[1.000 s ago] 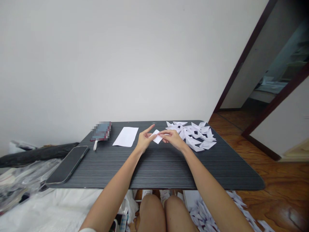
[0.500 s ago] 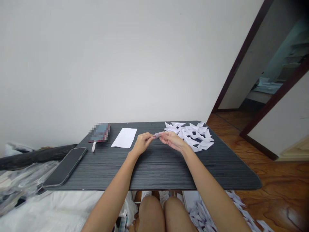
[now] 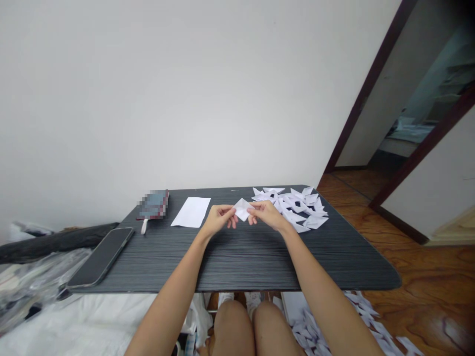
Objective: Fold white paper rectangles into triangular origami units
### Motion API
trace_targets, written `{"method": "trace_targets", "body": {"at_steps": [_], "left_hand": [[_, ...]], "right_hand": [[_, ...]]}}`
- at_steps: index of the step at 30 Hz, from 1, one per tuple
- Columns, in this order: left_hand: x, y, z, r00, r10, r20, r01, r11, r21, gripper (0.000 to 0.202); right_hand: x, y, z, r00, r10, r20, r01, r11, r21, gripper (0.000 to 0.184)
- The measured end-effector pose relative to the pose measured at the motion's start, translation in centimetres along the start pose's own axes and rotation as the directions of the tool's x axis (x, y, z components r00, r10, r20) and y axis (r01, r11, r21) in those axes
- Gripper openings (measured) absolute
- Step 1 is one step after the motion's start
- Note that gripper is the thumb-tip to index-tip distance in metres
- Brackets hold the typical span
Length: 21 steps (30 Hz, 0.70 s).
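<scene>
A small folded white paper piece [image 3: 242,209] is held up just above the dark striped table [image 3: 237,262]. My left hand [image 3: 218,219] pinches its left corner and my right hand [image 3: 265,213] pinches its right corner. Both hands hover over the far middle of the table. Right behind my right hand lies a pile of folded white paper pieces [image 3: 297,203]. A flat white sheet [image 3: 191,212] lies to the left of my left hand.
A dark phone [image 3: 101,257] lies near the table's left front corner. A blurred small object with a white pen-like thing [image 3: 153,205] sits at the back left. Folded papers [image 3: 319,326] litter the wooden floor under the table's right side. A doorway opens at the right.
My left index finger was stretched out a second ago; it closed onto the paper. The piece was turned edge-on, then turned back, and now faces me between both pinches.
</scene>
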State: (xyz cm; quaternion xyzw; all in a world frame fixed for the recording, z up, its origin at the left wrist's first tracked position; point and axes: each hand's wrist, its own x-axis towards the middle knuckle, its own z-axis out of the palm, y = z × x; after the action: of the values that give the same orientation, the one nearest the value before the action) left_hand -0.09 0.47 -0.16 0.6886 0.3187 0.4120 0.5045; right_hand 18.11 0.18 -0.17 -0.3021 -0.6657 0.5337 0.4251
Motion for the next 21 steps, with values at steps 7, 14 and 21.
{"method": "trace_targets", "body": {"at_steps": [7, 14, 21], "left_hand": [[-0.1, 0.6, 0.4, 0.997, -0.019, -0.070, -0.003, 0.953, -0.302, 0.031], [-0.2, 0.5, 0.2, 1.000, -0.018, -0.013, 0.011, 0.914, -0.405, 0.022], [0.0, 0.4, 0.2, 0.999, -0.013, -0.051, 0.005, 0.987, -0.159, 0.030]], "right_hand": [[-0.3, -0.6, 0.0, 1.000, -0.004, -0.028, 0.011, 0.968, 0.252, 0.024], [-0.2, -0.4, 0.3, 1.000, -0.023, 0.000, 0.021, 0.933, 0.360, 0.015], [0.0, 0.3, 0.3, 0.998, -0.006, -0.055, 0.019, 0.972, 0.233, 0.020]]}}
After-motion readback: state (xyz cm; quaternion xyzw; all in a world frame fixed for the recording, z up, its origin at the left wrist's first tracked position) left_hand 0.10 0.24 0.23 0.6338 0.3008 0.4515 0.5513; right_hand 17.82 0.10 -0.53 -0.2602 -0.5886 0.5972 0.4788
